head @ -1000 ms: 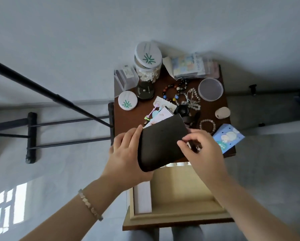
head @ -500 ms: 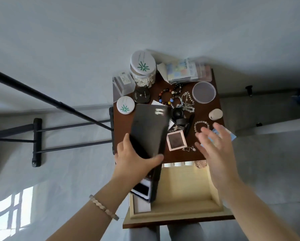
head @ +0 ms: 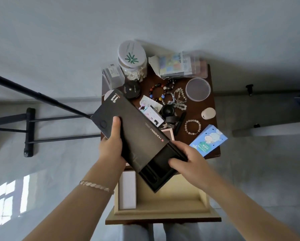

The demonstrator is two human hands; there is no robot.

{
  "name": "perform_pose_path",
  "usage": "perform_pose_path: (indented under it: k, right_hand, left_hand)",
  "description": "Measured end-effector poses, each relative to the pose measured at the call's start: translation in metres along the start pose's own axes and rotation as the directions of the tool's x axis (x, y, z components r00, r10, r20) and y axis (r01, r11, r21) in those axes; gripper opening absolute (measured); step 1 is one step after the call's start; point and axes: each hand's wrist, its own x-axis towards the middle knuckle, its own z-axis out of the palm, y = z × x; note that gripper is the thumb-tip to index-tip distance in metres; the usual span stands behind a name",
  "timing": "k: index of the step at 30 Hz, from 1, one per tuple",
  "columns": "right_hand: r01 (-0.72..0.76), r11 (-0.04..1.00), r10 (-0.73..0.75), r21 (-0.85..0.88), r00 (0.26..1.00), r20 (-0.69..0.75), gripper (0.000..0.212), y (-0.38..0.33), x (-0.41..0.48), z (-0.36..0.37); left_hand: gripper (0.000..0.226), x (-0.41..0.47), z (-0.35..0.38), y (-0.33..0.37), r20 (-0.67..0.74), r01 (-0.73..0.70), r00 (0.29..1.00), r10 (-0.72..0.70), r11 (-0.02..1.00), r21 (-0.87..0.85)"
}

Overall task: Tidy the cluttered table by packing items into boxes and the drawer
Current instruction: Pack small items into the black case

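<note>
Left hand [head: 111, 148] grips the long side of a black cardboard sleeve [head: 128, 119], thumb laid flat across its top face and fingers curled underneath, out of sight. Right hand [head: 189, 160] holds the black inner tray [head: 159, 173] that sticks out of the sleeve's near end, thumb pressed on the tray's open face and the other fingers wrapped round its right edge. Sleeve and tray are in the air, slanted from upper left to lower right, above the front edge of the desk [head: 210, 108] and the open drawer [head: 163, 200] below it.

A white box [head: 127, 190] lies along the drawer's left wall. On the desk behind the sleeve stand a jar of cotton swabs [head: 132, 61], a black round compact [head: 131, 89] just in front of it, and a clear round lid [head: 197, 89] to the right. A multicoloured bead bracelet [head: 156, 93] lies between compact and lid; a pale bead bracelet [head: 192, 126] sits near a blue carton [head: 208, 140] at the front right corner. A thin chain bracelet [head: 95, 186] circles the left wrist.
</note>
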Motion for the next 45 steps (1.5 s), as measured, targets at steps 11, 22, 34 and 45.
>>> perform_pose_path:
  k: [11,22,34,45]
  right_hand:
    - [-0.124,0.990,0.122,-0.068,0.992,-0.023,0.047,0.017,-0.001,-0.039]
    - [-0.080,0.956,0.144,0.283,0.966,-0.214,0.044,0.049,0.013,-0.011]
    - [-0.058,0.713,-0.335,-0.699,0.847,-0.413,0.045,0.062,0.118,-0.018]
    - [-0.094,0.640,-0.315,-0.763,0.873,-0.372,0.025,0.055,0.162,-0.041]
  left_hand:
    - [0.103,0.057,-0.016,-0.010,-0.244,0.133,0.951,-0.191,0.963,-0.233]
    - [0.056,0.029,-0.008,-0.043,-0.011,0.032,0.999,-0.031,0.989,0.146]
    - [0.013,0.052,-0.014,-0.037,0.007,-0.108,0.994,0.107,0.990,0.095]
    - [0.016,0.067,-0.023,-0.033,0.007,-0.083,0.997,0.083,0.990,0.117]
